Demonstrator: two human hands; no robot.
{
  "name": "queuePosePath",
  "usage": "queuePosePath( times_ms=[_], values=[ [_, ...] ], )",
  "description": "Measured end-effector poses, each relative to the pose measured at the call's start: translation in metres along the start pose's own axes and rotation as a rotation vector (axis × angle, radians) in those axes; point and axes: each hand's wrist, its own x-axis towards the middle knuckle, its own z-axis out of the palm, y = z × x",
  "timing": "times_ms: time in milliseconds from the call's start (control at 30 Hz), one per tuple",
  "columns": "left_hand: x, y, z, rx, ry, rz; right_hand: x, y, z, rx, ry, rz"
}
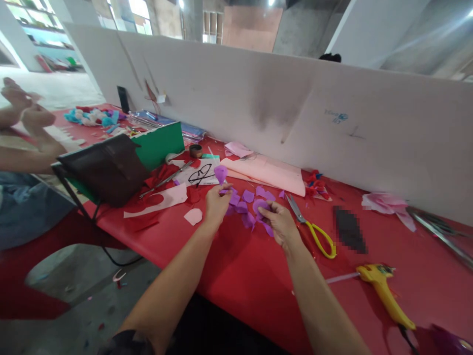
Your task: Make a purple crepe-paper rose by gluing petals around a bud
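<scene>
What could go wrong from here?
The right hand is close to metal scissors with yellow handles, so a careless reach might mean a cut. Small, thin purple pieces lie scattered beside it and could get swept aside. A yellow plastic glue gun lies farther right; whether it is hot cannot be seen, but touching it might burn.

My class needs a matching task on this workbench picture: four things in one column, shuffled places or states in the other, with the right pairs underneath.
Column 1
1. left hand
2. scissors
3. glue gun
4. large pale pink sheet

Column 2
A. yellow, with a pale stick poking out of it
B. lying between the loose purple pieces and the white wall
C. holding up a rounded purple piece above its fingers
D. yellow-handled, lying just to the right of the right hand

Right pairs: 1-C, 2-D, 3-A, 4-B
</scene>
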Motion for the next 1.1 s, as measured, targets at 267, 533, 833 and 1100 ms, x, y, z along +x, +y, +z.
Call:
queuePosePath(
  times_ms=[267,533,833,1100],
  values=[
    [-0.053,0.009,0.040,0.083,-0.514,-0.176,-0.044,0.001,-0.011,-0.012,0.063,-0.003],
    [-0.064,-0.003,0.054,0.206,-0.649,-0.380,-0.102,0.006,-0.143,-0.471,0.508,-0.032],
    [-0.085,-0.029,0.051,0.395,-0.733,-0.300,-0.125,0.020,-0.217,-1.564,0.636,0.342],
    [-0.079,-0.041,0.049,0.432,-0.818,-0.199,-0.124,0.012,-0.239,-1.475,0.522,0.304]
  ],
)
